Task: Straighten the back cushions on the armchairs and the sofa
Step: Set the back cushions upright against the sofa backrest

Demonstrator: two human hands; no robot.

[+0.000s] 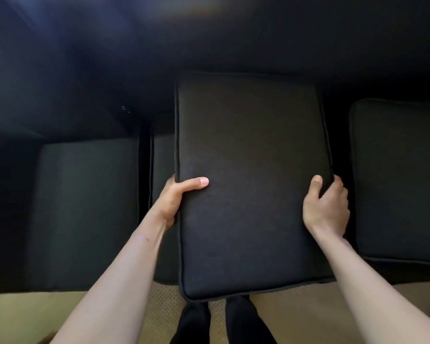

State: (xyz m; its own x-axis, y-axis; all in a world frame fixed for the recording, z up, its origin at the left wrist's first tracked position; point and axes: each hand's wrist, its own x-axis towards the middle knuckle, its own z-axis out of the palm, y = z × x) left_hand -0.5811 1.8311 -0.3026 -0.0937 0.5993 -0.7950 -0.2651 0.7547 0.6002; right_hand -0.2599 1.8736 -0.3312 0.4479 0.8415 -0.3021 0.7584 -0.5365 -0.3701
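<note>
**Cushion in both hands above the sofa seat**

The left hand [175,197] and right hand [326,207] each clamp a long side of one dark back cushion [251,182], thumbs on its face, fingers hidden behind. It hangs over the sofa [85,70], its near end past the seat front above the tan floor [23,316]. To seat it well, I'd stand it upright and press it square against the backrest. I count two seat cushions plainly: one left [85,207], one right [397,182].

Dim scene, faint bluish glare upper left, blurred dark top, wide-angle edge distortion
</note>
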